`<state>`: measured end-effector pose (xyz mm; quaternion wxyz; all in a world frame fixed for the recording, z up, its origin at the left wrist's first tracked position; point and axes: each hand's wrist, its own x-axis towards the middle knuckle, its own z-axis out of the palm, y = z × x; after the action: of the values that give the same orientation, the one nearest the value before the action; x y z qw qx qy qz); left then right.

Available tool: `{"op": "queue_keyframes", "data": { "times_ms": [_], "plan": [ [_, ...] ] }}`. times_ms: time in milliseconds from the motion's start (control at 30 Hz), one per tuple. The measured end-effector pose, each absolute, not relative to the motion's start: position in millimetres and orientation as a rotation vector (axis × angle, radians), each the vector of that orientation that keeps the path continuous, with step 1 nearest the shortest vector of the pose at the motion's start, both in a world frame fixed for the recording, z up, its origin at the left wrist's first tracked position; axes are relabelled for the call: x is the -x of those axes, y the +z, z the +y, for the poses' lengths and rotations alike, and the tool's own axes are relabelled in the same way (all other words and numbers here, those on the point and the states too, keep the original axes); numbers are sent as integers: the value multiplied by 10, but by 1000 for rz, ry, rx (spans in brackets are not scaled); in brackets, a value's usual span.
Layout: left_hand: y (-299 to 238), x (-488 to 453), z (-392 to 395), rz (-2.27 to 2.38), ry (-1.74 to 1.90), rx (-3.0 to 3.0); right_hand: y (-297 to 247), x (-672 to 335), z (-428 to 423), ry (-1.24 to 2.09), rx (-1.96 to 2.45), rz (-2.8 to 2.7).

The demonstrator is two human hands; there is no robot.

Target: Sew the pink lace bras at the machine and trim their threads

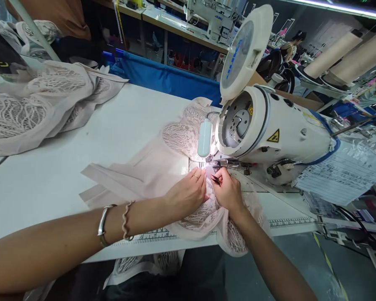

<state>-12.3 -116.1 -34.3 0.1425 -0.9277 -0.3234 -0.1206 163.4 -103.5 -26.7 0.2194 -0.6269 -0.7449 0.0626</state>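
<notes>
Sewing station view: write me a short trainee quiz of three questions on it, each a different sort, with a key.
1. True or false: the left hand touches the pale lace garment.
2. The right hand holds:
A) a thread cone
B) a small dark tool
C) a paper sheet
3. Fill in: the round cover at the end of the sewing machine is ____ (open/closed).

Key: 1 true; 2 B; 3 open.
</notes>
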Motion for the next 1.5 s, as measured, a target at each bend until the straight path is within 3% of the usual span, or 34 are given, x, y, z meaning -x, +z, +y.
{"op": "queue_keyframes", "data": {
  "times_ms": [667, 1167, 1500],
  "plan": [
    [-274, 208, -994, -958, -461, 2877, -323, -1675, -1077, -243, 1417, -2483],
    [-312, 236, -996, -1045, -450, 2846, -320, -1663, -1037, -273, 1477, -2480],
    [-284, 233, -1020, -874, -378, 2794, -148, -1657, -1026, 48, 1817, -2313]
  ]
}}
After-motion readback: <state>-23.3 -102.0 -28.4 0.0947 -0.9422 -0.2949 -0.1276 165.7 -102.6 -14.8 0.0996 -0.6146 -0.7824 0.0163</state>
